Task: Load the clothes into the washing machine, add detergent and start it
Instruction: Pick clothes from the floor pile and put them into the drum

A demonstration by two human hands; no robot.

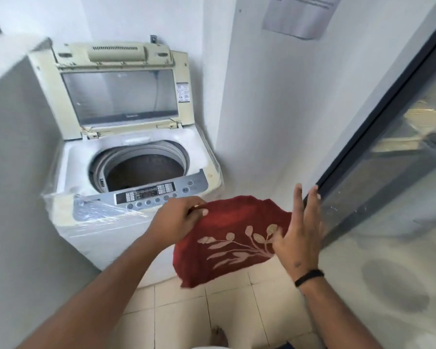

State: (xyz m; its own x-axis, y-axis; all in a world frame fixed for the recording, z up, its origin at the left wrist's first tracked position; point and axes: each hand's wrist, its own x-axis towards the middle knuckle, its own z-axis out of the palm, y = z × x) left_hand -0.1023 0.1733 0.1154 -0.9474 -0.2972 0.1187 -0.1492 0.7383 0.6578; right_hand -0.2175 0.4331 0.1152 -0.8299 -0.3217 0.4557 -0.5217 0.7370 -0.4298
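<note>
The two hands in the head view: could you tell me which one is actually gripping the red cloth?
The left hand pinches the red cloth at its top edge; the right hand, with the black wristband, is open with straight fingers.

Red leaf-patterned cloth [233, 235] before open-lidded washing machine [136, 157].

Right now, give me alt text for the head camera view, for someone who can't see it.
A person's left hand grips a red towel with a pale leaf pattern, held in front of a top-loading washing machine whose lid stands open. The right hand is open with straight fingers beside the towel, near a dark door frame.
</note>
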